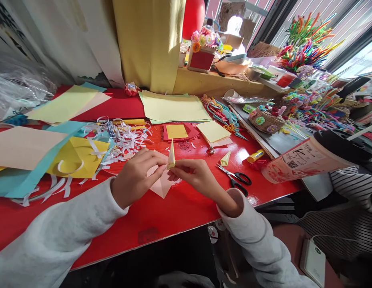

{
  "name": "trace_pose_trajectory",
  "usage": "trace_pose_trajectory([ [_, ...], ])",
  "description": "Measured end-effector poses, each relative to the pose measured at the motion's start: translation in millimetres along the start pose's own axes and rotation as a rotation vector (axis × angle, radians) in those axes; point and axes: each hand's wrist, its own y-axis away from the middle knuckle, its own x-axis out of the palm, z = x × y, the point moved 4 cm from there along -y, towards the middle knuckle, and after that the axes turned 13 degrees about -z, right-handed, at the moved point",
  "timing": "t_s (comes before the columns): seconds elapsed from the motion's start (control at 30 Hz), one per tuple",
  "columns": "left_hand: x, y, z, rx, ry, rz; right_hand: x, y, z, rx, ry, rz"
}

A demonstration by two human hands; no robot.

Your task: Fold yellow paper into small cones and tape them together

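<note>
The two hands (163, 171) are nearly closed, fingertips pinching between them the small folded yellow paper (171, 155), which stands upright above the pink paper (161, 186) on the red counter (137, 228).

Small craft corner, home or workshop, cannot tell which. Red worktop (137, 224) beneath left hand (139, 174) and right hand (198, 178), folded yellow paper (171, 155) pinched between them. Coloured sheets (26, 146) and white paper strips (128, 140) beside left hand; scissors (232, 176) just beside right hand. Beyond right hand, bright fuzzy stems (308, 54), flower-trimmed basket (265, 120), barred window (350, 26). Yellow curtain (149, 44) beyond both hands. Drink cup (300, 158), striped sleeve (350, 186) right of right hand.
</note>
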Motion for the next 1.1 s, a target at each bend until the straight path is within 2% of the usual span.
trace_pose_trajectory([
  [0.13, 1.5, -0.1, 3.4, -0.072, 0.023, 0.016, -0.1, -1.7, -3.8, 0.085, -0.057, 0.011],
  [0.3, 1.5, 1.2, -2.2, 0.024, -0.036, -0.018, 3.2, -3.1, -9.0, 0.211, -0.125, 0.066],
  [0.47, -1.0, 1.1, -3.8, 0.071, -0.124, -0.066, -0.2, -6.1, -5.4, 0.228, -0.178, 0.003],
  [0.67, 1.3, 3.9, -6.2, 0.225, -0.219, -0.074, -0.7, -7.2, -0.4, 0.264, -0.27, -0.015],
  [0.83, 0.1, 7.0, -14.1, 0.462, -0.359, -0.084, 1.8, -7.2, -3.4, 0.287, -0.32, 0.002],
  [0.9, -0.6, 7.1, -16.0, 0.5, -0.378, -0.091, 2.3, -7.1, -4.5, 0.297, -0.325, 0.001],
  [0.97, -0.9, 6.1, -15.0, 0.453, -0.351, -0.092, 2.2, -7.1, -3.8, 0.288, -0.318, -0.009],
  [1.1, 0.6, 4.4, -8.1, 0.251, -0.234, -0.072, 2.0, -6.6, -0.3, 0.244, -0.291, -0.034],
])
